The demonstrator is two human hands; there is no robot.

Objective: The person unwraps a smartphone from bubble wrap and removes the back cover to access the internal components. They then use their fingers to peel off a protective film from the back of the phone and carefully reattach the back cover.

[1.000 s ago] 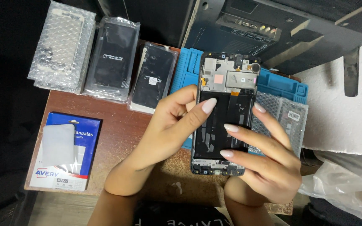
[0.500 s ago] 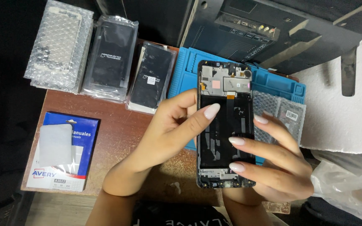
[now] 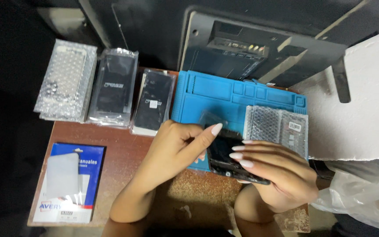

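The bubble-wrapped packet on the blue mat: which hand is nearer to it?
Right. The right hand lies just below the bubble-wrapped packet, its fingers holding the phone frame; the left hand is farther left.

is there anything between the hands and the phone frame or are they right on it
Nothing visible stands between. The right hand grips the phone frame from its right side, fingers curled over its edge. The left hand reaches in from the left, its index fingertip at the frame's top edge, above the blue mat.
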